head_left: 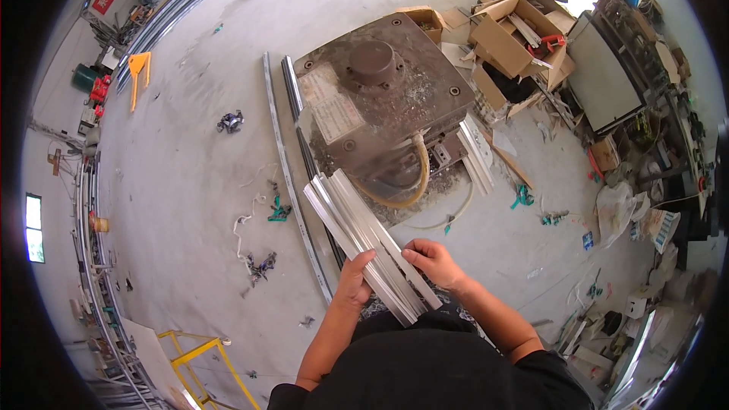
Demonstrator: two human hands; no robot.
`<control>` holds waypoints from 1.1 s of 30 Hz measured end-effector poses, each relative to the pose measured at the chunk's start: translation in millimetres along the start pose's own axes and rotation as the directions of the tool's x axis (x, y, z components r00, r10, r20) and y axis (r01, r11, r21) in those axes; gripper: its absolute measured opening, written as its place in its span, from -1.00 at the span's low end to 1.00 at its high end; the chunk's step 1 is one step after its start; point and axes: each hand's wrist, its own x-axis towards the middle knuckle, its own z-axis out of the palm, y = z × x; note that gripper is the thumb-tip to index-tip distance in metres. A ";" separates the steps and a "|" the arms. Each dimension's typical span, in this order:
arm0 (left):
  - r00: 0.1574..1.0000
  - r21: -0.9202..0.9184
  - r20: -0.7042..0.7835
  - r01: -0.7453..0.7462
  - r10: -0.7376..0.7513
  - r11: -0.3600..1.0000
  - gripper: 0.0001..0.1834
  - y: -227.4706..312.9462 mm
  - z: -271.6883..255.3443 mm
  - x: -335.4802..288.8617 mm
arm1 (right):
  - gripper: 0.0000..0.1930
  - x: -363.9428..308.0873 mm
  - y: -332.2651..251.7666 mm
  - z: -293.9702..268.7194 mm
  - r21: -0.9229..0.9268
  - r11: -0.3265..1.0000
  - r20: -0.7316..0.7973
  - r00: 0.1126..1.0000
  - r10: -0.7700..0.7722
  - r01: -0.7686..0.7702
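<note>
A bundle of silvery aluminium profiles (353,224) lies slantwise in front of my body, its far end beside a brown, dirt-speckled machine (433,68). My left hand (354,281) is closed round the bundle's left side, thumb on top and the other fingers hidden beneath. On the opposite side my right hand (433,261) pinches the edge of the rightmost profile between thumb and curled fingers. That profile sits slightly apart from the others along a narrow gap. A yellowish hose (420,175) loops out of the machine just beyond the bundle.
Two long metal bars, one a light rail (282,129), run along the machine's left side. More short profiles (475,156) stand at its right. Open cardboard boxes (505,38) and scrap crowd the right. A yellow metal frame (199,353) stands lower left; shavings and green scraps (279,209) litter the floor.
</note>
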 end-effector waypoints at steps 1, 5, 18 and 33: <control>1.000 -0.006 -0.022 0.018 -0.019 1.000 -0.56 -0.7 0.1 0.1 | -0.81 -1.7 -1.6 -3.1 0.102 0.995 0.044 0.999 0.017 -0.021; 0.998 -0.026 0.045 0.038 -0.037 0.999 -0.57 6.5 -6.3 3.1 | -0.81 -18.0 -16.2 -13.0 0.428 0.889 0.152 0.982 0.110 -0.165; 0.999 -0.017 0.012 -0.046 0.046 0.999 -0.64 30.5 -15.0 11.5 | -0.62 -90.3 31.2 -55.4 0.254 0.919 0.046 0.953 0.301 -0.303; 0.991 -0.075 -0.057 -0.125 0.120 0.989 -0.64 33.9 -26.6 5.2 | -0.73 -29.6 4.5 -126.6 0.210 0.929 -0.057 0.944 0.324 -0.306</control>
